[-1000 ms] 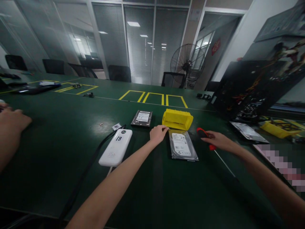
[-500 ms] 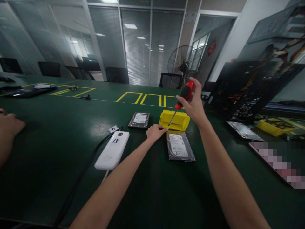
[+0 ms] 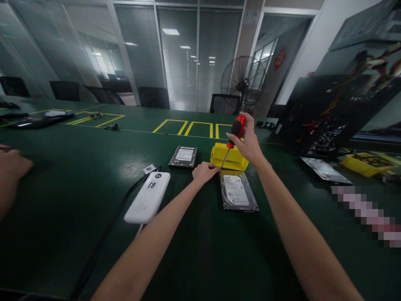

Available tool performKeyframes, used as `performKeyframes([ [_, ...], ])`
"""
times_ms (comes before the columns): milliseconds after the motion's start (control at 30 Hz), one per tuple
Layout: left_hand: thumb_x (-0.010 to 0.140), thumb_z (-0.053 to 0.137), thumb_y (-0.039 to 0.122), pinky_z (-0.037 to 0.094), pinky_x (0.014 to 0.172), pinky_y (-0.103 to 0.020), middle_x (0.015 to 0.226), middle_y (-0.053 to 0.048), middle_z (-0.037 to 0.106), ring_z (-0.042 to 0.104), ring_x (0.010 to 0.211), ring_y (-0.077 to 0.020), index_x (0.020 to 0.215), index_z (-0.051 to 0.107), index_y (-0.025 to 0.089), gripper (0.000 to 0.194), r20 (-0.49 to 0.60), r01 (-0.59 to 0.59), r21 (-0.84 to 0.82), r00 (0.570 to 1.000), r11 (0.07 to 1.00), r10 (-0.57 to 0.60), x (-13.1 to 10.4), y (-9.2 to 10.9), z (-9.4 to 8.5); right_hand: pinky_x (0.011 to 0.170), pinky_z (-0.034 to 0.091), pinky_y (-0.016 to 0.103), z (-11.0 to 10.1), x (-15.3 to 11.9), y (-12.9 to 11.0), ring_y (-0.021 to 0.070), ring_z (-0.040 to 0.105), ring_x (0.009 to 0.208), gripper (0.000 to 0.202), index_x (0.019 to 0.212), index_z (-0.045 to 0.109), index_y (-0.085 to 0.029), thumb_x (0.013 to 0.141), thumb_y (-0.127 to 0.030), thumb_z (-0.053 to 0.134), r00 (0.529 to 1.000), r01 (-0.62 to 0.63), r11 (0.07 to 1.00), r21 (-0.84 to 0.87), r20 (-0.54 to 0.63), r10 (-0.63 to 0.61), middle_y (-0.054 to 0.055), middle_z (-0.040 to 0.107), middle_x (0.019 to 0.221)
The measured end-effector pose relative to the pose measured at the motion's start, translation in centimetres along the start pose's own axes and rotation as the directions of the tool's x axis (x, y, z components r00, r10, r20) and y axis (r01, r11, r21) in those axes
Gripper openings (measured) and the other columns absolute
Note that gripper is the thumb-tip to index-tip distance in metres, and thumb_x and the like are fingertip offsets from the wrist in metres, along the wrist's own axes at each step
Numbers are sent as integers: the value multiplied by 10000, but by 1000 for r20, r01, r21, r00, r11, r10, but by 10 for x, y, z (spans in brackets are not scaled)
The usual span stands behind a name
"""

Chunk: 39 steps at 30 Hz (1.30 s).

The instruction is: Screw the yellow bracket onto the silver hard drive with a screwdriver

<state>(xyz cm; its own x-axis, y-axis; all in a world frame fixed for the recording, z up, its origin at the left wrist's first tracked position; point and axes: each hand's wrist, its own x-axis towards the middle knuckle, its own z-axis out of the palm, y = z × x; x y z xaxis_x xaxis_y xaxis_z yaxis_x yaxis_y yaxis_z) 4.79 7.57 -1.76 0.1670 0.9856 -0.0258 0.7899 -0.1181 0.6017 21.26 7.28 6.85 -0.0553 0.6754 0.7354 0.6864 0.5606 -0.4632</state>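
The right hand (image 3: 249, 144) holds a red-handled screwdriver (image 3: 232, 139), its fingers closed around the handle, the tip pointing down at the far left corner of the hard drive (image 3: 238, 191) that lies flat on the green counter (image 3: 78, 175), just in front of a yellow tray (image 3: 230, 156). The left hand (image 3: 204, 172) rests at that same corner with its fingers curled. If the tip slips, it may strike these near fingers or scratch the drive. A second hard drive (image 3: 184, 156) and a white power bank (image 3: 148, 197) lie to the left.
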Motion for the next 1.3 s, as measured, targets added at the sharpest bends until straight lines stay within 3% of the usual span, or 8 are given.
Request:
performKeyframes([
  [233, 810, 511, 557, 486, 752, -314, 985, -15, 721, 635, 993, -252, 1062, 697, 318, 394, 16, 9, -6, 1000, 1000, -9, 1, 0, -1, 894, 506, 448, 1, -1, -3, 256, 573, 1060, 712, 1399, 171, -258, 828, -468, 540, 999, 38, 999, -23, -9, -38, 121, 470, 1252],
  [500, 833, 516, 494, 478, 750, -290, 996, -2, 718, 639, 978, -224, 1078, 685, 318, 346, 36, -30, -11, 999, 999, 30, 1, -3, 0, 811, 543, 412, 0, 0, -10, 216, 616, 908, 719, 1395, 166, -270, 821, -461, 555, 1000, 10, 999, 31, 14, -10, 110, 485, 1221],
  [933, 831, 529, 493, 473, 747, -267, 1028, 13, 712, 641, 969, -216, 1060, 694, 334, 324, 27, -24, 20, 999, 1000, 24, 2, -3, 0, 718, 562, 491, 4, -1, -5, 242, 643, 797, 779, 1403, 178, -269, 785, -535, 570, 999, 1, 998, 57, 52, -4, 100, 536, 1081],
  [1300, 831, 527, 503, 477, 739, -279, 1066, 18, 700, 645, 955, -213, 1042, 700, 331, 323, 6, -44, 13, 999, 999, 44, 2, -4, 2, 672, 569, 476, 4, -2, -6, 220, 634, 736, 713, 1391, 201, -293, 804, -427, 583, 997, 63, 997, 37, 41, -65, 85, 547, 1050],
])
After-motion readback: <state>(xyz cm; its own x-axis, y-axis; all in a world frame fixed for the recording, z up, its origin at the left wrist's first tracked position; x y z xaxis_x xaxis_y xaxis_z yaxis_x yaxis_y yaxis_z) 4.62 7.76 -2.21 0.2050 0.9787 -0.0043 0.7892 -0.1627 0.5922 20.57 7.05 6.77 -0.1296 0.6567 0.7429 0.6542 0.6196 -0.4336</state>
